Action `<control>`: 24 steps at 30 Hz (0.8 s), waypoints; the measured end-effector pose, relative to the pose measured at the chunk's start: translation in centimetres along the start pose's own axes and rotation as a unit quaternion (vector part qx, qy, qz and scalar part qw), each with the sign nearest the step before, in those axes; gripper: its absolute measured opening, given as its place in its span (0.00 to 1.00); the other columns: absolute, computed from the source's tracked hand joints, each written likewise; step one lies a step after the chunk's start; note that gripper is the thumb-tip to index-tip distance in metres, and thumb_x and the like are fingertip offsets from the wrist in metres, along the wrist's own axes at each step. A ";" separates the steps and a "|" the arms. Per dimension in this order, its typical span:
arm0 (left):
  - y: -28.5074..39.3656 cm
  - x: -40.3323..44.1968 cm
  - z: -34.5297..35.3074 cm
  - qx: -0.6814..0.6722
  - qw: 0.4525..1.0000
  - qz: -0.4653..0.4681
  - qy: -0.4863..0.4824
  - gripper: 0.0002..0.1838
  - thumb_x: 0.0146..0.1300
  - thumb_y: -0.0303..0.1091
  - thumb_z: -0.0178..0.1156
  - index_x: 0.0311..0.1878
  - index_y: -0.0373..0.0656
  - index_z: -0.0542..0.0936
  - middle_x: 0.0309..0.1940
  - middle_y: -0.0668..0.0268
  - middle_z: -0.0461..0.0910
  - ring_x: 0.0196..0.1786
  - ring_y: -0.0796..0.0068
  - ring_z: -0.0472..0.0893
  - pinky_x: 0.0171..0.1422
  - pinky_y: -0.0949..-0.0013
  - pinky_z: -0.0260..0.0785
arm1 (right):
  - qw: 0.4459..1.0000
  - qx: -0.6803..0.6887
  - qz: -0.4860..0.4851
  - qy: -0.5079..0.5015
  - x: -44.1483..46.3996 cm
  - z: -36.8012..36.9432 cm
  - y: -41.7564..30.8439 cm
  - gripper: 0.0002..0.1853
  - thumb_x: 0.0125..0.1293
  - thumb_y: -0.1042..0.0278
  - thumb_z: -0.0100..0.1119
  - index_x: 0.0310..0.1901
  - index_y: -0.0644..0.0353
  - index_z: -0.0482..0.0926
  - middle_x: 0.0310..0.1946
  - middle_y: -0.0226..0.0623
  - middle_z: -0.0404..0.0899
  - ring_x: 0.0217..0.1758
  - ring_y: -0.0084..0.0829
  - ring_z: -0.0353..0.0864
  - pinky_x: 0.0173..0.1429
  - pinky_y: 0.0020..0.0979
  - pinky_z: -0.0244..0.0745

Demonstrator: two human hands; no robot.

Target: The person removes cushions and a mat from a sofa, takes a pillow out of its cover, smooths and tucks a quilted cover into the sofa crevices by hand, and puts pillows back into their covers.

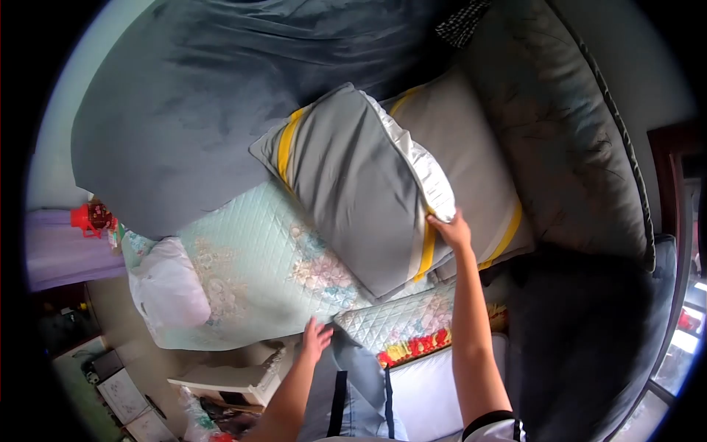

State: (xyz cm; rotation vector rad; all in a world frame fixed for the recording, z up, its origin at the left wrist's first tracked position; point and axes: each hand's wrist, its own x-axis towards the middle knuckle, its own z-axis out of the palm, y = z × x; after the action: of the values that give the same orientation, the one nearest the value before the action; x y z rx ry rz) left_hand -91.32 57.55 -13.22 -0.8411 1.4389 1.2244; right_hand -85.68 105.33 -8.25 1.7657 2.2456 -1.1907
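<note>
A grey pillow (346, 180) with yellow stripes lies tilted on the bed. White shiny fabric (421, 163) shows along its right edge. My right hand (451, 228) grips that edge near the lower right corner, fingers closed on the pillow. Partly under it rests a second grey pillow (471, 140) with yellow bands. My left hand (316, 340) is open and holds nothing, low over the near edge of the pale green quilted bedspread (250, 258). A dark grey blanket (184, 125) covers the far part of the bed.
A big dark cushion (567, 132) leans at the right, by a window. A white plastic bag (169, 283) sits on the bed's left corner. Beside the bed stands a cream-coloured low piece of furniture (247, 379). A red container (82, 217) is at the far left.
</note>
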 end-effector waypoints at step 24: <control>18.7 0.4 37.6 0.614 0.338 0.699 -0.145 0.08 0.43 0.28 0.53 0.29 0.43 0.77 0.27 0.66 0.74 0.41 0.69 0.71 0.55 0.64 0.57 | 0.714 0.573 0.287 0.284 4.6 -8.7 20.4 0.37 0.53 0.49 0.61 0.59 0.66 0.61 0.58 0.37 0.63 0.61 0.35 0.59 0.63 0.35 0.57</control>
State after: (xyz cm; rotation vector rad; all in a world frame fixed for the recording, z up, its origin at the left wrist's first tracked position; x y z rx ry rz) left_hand -99.34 98.38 -7.34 2.0105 2.0019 0.6210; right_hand -66.56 115.24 -15.19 3.2086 0.6120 -2.2679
